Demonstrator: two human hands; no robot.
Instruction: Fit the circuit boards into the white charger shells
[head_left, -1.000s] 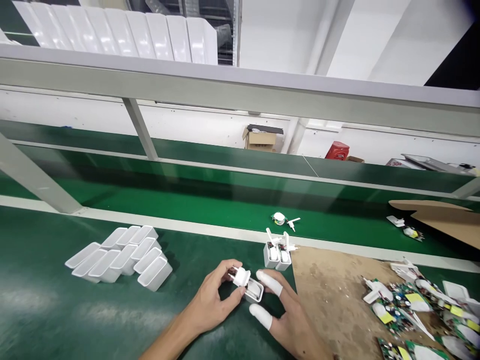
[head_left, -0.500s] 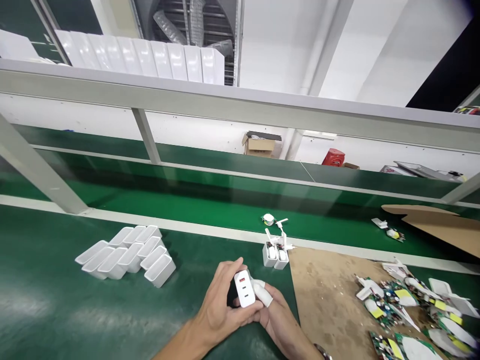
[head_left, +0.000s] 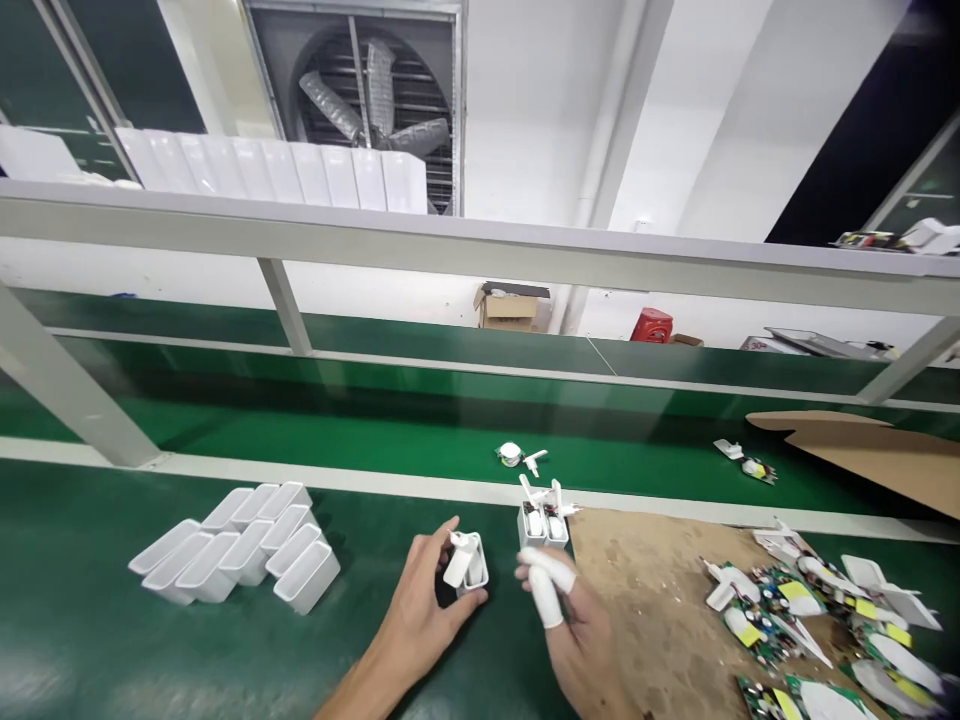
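Observation:
On the green table, a white housing (head_left: 475,572) stands upright with a white plug part sticking out of its open top. My left hand (head_left: 426,590) grips it between thumb and fingers. To its right, my right hand (head_left: 574,620) is apart from the housing, white covers on two of its fingers; the fingers are spread and hold nothing. Just beyond it, two filled white housings (head_left: 532,528) stand side by side with white parts protruding. Several open, white housings (head_left: 206,568) are grouped at the left.
Circuit boards with white parts (head_left: 795,590) lie on a brown cardboard sheet (head_left: 637,580) at the right. On the green belt (head_left: 405,430) are a small board assembly (head_left: 510,455) and another farther right (head_left: 757,469). A metal shelf rail (head_left: 465,245) crosses above.
My left hand has lowered the housing to the table, its open top now showing instead of the port face. My right hand has let go and moved right. The view has tilted up.

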